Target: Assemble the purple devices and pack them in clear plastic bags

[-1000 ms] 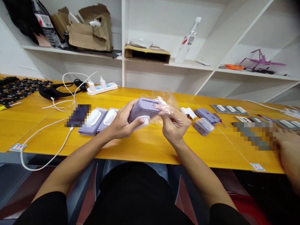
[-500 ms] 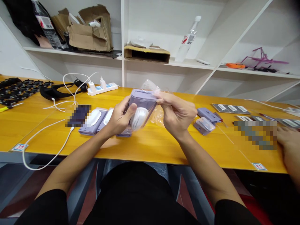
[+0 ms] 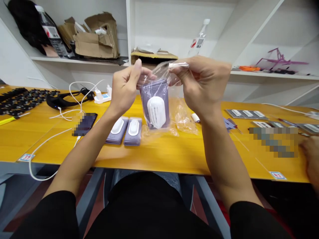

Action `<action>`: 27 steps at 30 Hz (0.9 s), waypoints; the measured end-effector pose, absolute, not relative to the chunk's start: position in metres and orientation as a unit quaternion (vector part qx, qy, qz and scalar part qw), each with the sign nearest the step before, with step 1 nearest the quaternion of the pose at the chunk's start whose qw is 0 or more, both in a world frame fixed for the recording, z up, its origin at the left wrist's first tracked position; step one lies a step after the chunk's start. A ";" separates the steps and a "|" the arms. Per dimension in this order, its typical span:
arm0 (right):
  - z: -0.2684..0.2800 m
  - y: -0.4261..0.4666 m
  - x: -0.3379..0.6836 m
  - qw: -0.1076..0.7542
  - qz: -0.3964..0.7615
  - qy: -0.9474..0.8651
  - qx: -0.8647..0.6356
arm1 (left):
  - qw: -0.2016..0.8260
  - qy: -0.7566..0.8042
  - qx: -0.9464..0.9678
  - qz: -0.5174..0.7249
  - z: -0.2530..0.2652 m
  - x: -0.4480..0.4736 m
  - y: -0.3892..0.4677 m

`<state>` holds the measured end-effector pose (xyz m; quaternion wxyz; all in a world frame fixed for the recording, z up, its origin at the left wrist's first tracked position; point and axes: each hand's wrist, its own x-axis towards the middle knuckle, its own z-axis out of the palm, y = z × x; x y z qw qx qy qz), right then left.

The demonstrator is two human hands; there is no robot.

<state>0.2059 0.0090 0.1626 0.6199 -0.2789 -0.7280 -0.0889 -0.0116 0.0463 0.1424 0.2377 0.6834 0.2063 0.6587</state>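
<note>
A clear plastic bag (image 3: 161,73) hangs in front of me with a flat purple device (image 3: 156,89) inside it. The device has a white oval piece (image 3: 157,111) on its face. My right hand (image 3: 205,84) pinches the bag's top right edge between thumb and fingers. At the top left edge, my left hand (image 3: 126,85) grips the bag with curled fingers, its thumb pointing up. Below, on the table, lie two similar purple devices (image 3: 133,137) with white oval pieces. More crumpled clear plastic (image 3: 185,121) lies beside the held bag.
Left on the yellow table (image 3: 159,159) are a phone (image 3: 86,124), white cables, a power strip (image 3: 103,99) and black goggles (image 3: 59,101). To the right are purple parts (image 3: 229,124), a grey tray (image 3: 246,114) and another person's hand (image 3: 310,152). Shelves stand behind.
Both hands have risen. The purple device, held directly by my left hand before, now hangs upright inside the bag, and both hands grip the bag's top.
</note>
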 end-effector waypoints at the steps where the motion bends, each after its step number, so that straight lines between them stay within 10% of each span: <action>1: 0.166 0.010 0.206 0.616 -0.103 -0.727 -0.284 | 0.251 0.204 0.694 0.643 0.150 -0.011 0.046; 9: 0.169 0.027 0.202 0.649 -0.144 -0.687 -0.294 | 0.226 0.199 0.812 0.500 0.176 -0.012 0.046; 27: 0.178 0.038 0.215 0.676 0.197 -0.693 -0.155 | 0.301 0.153 0.777 0.531 0.171 -0.018 0.073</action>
